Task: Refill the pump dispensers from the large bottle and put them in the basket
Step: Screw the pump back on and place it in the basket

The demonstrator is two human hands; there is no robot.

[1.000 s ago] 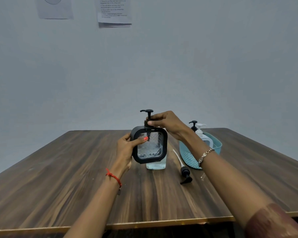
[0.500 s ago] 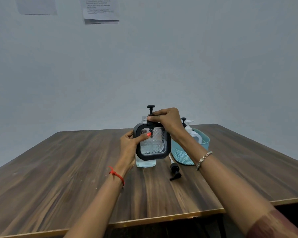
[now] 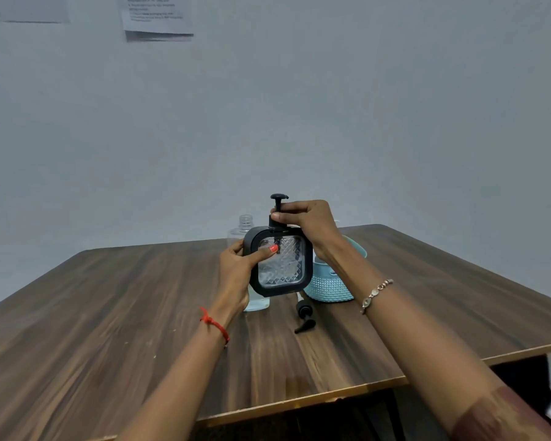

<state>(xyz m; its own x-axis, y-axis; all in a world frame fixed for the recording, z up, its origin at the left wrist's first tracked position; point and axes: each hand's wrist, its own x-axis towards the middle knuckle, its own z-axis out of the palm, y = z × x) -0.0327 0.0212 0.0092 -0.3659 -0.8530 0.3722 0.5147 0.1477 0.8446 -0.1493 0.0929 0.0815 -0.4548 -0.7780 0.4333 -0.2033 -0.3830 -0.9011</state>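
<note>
At frame centre, above the table (image 3: 109, 313), the square dispenser (image 3: 282, 268) is being gripped upright at its left edge by the left hand (image 3: 236, 276), while the pump collar (image 3: 273, 223) on top is being pinched by the right hand (image 3: 307, 221).

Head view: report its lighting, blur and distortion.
Head view: flat, even light, no hard shadows; wall papers too blurred to read; wide lens stretches the table toward the corners; dispenser window fairly sharp, its diamond pattern showing, faint sheen only.

Dim, even indoor light, soft faint shadows, wide-angle bowing at edges (wall papers blurred), slight softness
</note>
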